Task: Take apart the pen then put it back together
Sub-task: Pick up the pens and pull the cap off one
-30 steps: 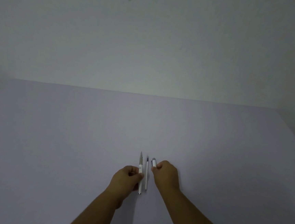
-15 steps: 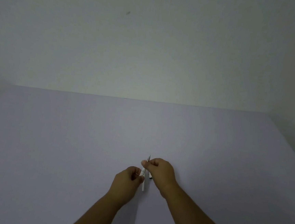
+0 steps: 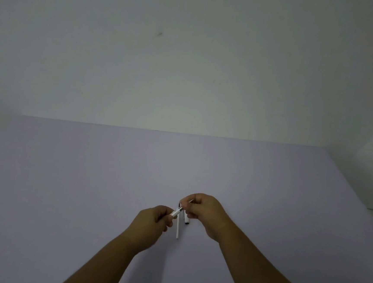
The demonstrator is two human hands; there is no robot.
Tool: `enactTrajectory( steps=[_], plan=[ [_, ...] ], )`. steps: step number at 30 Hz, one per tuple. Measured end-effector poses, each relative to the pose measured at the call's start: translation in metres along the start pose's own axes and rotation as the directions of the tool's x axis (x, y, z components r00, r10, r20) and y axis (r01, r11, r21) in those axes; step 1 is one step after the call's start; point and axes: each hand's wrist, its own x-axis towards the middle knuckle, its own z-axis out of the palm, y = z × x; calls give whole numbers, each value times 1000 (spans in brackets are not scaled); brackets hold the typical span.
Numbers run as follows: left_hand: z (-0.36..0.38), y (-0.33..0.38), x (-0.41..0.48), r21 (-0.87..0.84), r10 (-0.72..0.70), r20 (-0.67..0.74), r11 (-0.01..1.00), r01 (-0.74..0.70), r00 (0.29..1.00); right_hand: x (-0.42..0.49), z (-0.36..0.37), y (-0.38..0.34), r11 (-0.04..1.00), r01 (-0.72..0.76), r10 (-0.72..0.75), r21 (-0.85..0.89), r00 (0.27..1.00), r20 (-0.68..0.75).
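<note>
Both hands [image 3: 181,213] grip pen barrel [image 3: 176,213]; refill [image 3: 178,227] below on table.

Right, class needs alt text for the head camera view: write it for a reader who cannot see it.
Two bare hands, the left hand and the right hand, together hold a white pen barrel slanted just above a pale lilac table. Under them lie a thin white refill and a short white piece with a dark end. A plain pale wall rises behind.

My left hand [image 3: 151,223] and right hand [image 3: 204,210] pinch a white pen barrel [image 3: 176,212] between them above the table [image 3: 87,178]; refill [image 3: 177,229] and cap [image 3: 186,220] lie beneath.
</note>
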Motion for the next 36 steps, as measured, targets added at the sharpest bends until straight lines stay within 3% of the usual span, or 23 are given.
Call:
enactTrajectory(
  steps=[3,7,12,16,21,25,30,34,36],
  plan=[
    [-3,5,-3,46,43,-23,998,-42,999,-3,-2,-8,997,-16,11,78,998,66],
    [-3,11,-4,69,68,-63,996,-64,996,-7,3,-13,1000,-6,6,8,1000,-13],
    [-5,16,-7,85,95,-86,993,-88,992,-12,0,-18,973,1,-15,230,998,61],
    [-6,18,-9,104,109,-82,989,-100,991,-15,-1,-22,995,-14,14,96,1000,-2],
    [-5,18,-11,112,100,-91,990,-90,991,-16,-7,-23,984,2,-11,181,999,49],
    [-3,19,-13,129,114,-82,986,-102,990,-18,-4,-23,999,-12,13,47,1000,-27],
    [0,19,-17,120,107,-96,988,-96,990,-20,-5,-24,983,23,-30,180,999,34],
    [1,19,-18,127,116,-99,987,-104,988,-23,-1,-24,998,-19,19,62,1000,-5],
    [2,19,-17,133,114,-98,986,-101,989,-23,-1,-23,995,19,-21,95,1000,19]
  ],
)
